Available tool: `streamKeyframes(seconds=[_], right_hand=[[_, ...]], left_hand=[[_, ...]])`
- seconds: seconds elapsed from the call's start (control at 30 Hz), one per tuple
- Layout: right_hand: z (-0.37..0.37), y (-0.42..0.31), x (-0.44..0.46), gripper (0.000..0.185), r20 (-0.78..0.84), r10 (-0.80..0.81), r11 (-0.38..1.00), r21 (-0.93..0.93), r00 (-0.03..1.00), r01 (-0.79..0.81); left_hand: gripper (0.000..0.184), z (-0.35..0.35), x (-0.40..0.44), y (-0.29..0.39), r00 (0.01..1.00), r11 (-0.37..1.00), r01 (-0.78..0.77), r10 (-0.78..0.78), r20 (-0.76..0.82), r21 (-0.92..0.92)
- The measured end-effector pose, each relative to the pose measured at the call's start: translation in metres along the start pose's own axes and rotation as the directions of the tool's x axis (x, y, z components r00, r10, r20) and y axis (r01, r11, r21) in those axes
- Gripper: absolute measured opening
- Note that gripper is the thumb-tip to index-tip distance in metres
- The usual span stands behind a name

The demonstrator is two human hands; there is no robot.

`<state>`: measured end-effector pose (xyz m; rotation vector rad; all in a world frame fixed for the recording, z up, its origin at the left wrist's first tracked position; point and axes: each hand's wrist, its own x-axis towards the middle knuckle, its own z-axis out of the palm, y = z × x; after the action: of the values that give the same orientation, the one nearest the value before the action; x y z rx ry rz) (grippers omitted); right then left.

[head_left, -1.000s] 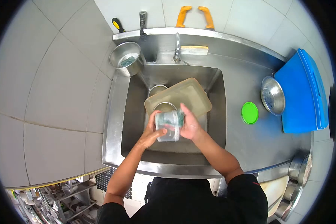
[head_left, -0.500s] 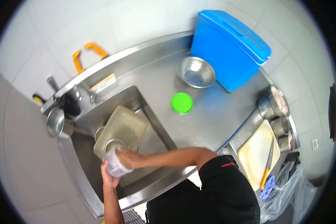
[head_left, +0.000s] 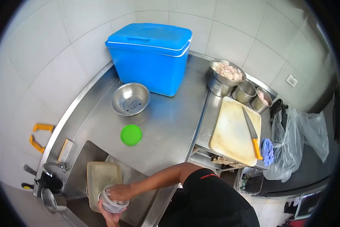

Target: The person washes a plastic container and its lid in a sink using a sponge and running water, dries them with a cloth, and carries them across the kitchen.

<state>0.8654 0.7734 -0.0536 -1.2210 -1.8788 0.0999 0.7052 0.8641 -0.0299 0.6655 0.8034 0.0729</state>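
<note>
Over the sink (head_left: 134, 178), my left hand (head_left: 108, 215) grips a clear plastic tub (head_left: 113, 205) from below and the side. My right hand (head_left: 119, 192) reaches into the tub's mouth; its fingers are hidden inside, and whatever they hold cannot be made out. Under the tub, a beige rectangular container (head_left: 102, 176) lies in the sink. A round green lid (head_left: 131, 135) rests on the steel counter, below a metal bowl (head_left: 130, 99) with holes in its base.
A blue cooler (head_left: 149, 60) stands against the wall. Rightward are a bowl of pale meat pieces (head_left: 227, 72), metal pots (head_left: 245, 91), a cutting board (head_left: 234, 132) with a yellow-handled knife (head_left: 253, 132), and plastic bags (head_left: 291, 143). The faucet (head_left: 56, 166) is left; a pot (head_left: 52, 200) sits by it.
The view has swung right, bringing the cutting board and meat bowls into sight. My right hand has gone from the tub's rim into its mouth; my left hand still holds the tub.
</note>
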Motion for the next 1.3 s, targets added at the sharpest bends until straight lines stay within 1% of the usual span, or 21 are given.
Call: streamKeyframes(seconds=[0.07, 0.13, 0.17, 0.2, 0.23, 0.27, 0.3, 0.33, 0.37, 0.43, 0.5, 0.6, 0.67, 0.77, 0.87, 0.93, 0.97, 1.03, 1.13, 1.23, 1.3], right_hand=[[-0.014, 0.001, -0.004, 0.028, -0.055, -0.042, 0.997, -0.063, 0.998, 0.039], [-0.016, 0.0, -0.014, 0.021, 0.339, 0.344, 0.939, -0.14, 0.876, -0.314], [-0.011, -0.002, -0.019, 0.021, 0.32, 0.354, 0.935, -0.148, 0.879, -0.323], [-0.004, -0.001, -0.026, 0.018, 0.332, 0.364, 0.825, 0.319, 0.87, -0.467], [0.002, 0.003, -0.032, 0.016, 0.347, 0.362, 0.508, 0.705, 0.865, -0.495], [0.002, 0.006, -0.035, 0.025, 0.631, 0.248, -0.204, 0.776, 0.735, -0.597], [0.001, 0.006, -0.044, 0.025, 0.626, 0.259, -0.2, 0.78, 0.736, -0.593], [0.0, 0.003, -0.054, 0.033, 0.15, 0.457, 0.234, 0.931, 0.877, -0.281], [-0.001, 0.0, -0.061, 0.042, -0.376, 0.401, 0.662, 0.749, 0.836, 0.02], [-0.004, 0.006, -0.061, 0.047, -0.426, 0.49, 0.631, 0.776, 0.761, 0.029], [-0.036, 0.002, -0.054, 0.043, 0.009, 0.591, -0.006, 1.0, 0.807, -0.007], [0.009, 0.054, -0.049, 0.034, 0.532, 0.4, -0.666, 0.728, 0.746, -0.162], [-0.024, 0.041, -0.038, 0.029, 0.58, 0.408, -0.597, 0.754, 0.705, -0.275], [-0.036, 0.029, -0.016, 0.03, 0.441, 0.622, -0.223, 0.892, 0.647, -0.393], [-0.038, 0.024, -0.001, 0.032, 0.47, 0.646, -0.179, 0.859, 0.601, -0.48], [-0.008, 0.038, 0.001, 0.031, 0.556, 0.601, -0.335, 0.827, 0.574, -0.451], [-0.004, 0.034, 0.006, 0.032, 0.605, 0.596, -0.396, 0.794, 0.529, -0.462], [0.01, 0.031, 0.017, 0.034, 0.657, 0.556, -0.45, 0.753, 0.509, -0.48], [0.035, 0.025, 0.036, 0.047, 0.422, 0.774, -0.045, 0.781, 0.472, -0.623], [0.058, 0.032, 0.049, 0.052, 0.351, 0.792, -0.03, 0.839, 0.499, -0.543], [0.052, 0.001, 0.07, 0.049, -0.012, 0.752, 0.263, 0.922, 0.659, -0.283]], left_hand=[[0.065, 0.006, 0.003, 0.007, 1.0, 0.999, -0.009, 0.008, 0.016, 0.038], [0.062, 0.002, 0.016, 0.006, 0.999, 0.997, -0.009, 0.007, 0.033, 0.075], [0.062, -0.011, 0.032, 0.004, 0.994, 0.985, -0.083, 0.07, 0.085, 0.154], [0.061, -0.008, 0.04, 0.005, 0.98, 0.961, -0.165, 0.135, 0.144, 0.221], [0.061, -0.006, 0.044, 0.006, 0.978, 0.959, -0.17, 0.136, 0.158, 0.227], [0.063, 0.009, 0.036, 0.005, 0.959, 0.948, -0.235, 0.19, 0.211, 0.216], [0.065, 0.025, 0.027, 0.002, 0.935, 0.934, -0.295, 0.239, 0.263, 0.201], [0.074, 0.044, 0.018, 0.0, 0.911, 0.866, -0.396, 0.329, 0.249, 0.306], [0.074, 0.047, 0.015, -0.001, 0.913, 0.867, -0.391, 0.323, 0.252, 0.307], [0.079, 0.054, 0.017, -0.001, 0.761, 0.446, -0.627, 0.524, 0.381, 0.639], [0.088, 0.036, 0.035, -0.013, 0.717, 0.356, -0.648, 0.582, 0.383, 0.673], [0.075, 0.047, 0.011, -0.016, 0.532, -0.124, -0.632, 0.649, 0.544, 0.765], [0.077, 0.055, -0.004, -0.008, 0.484, -0.438, -0.545, 0.532, 0.694, 0.715], [0.079, 0.062, -0.03, 0.0, 0.549, -0.519, -0.357, 0.557, 0.624, 0.777], [0.072, 0.037, -0.03, -0.002, 0.537, -0.139, -0.519, 0.715, 0.448, 0.844], [0.061, 0.007, -0.019, -0.009, 0.592, 0.476, -0.606, 0.805, -0.037, 0.637], [0.048, -0.008, -0.019, -0.005, 0.713, 0.569, -0.49, 0.698, -0.073, 0.66], [0.046, -0.054, -0.002, -0.024, 0.933, 0.939, -0.321, 0.336, -0.133, 0.123], [0.044, -0.046, -0.003, -0.038, 0.87, 0.826, -0.49, 0.483, -0.097, -0.279], [0.044, -0.037, -0.001, -0.02, 0.841, 0.732, -0.542, 0.476, -0.259, -0.413], [0.039, -0.036, 0.005, -0.01, 0.805, 0.508, -0.587, 0.451, -0.386, -0.631]])
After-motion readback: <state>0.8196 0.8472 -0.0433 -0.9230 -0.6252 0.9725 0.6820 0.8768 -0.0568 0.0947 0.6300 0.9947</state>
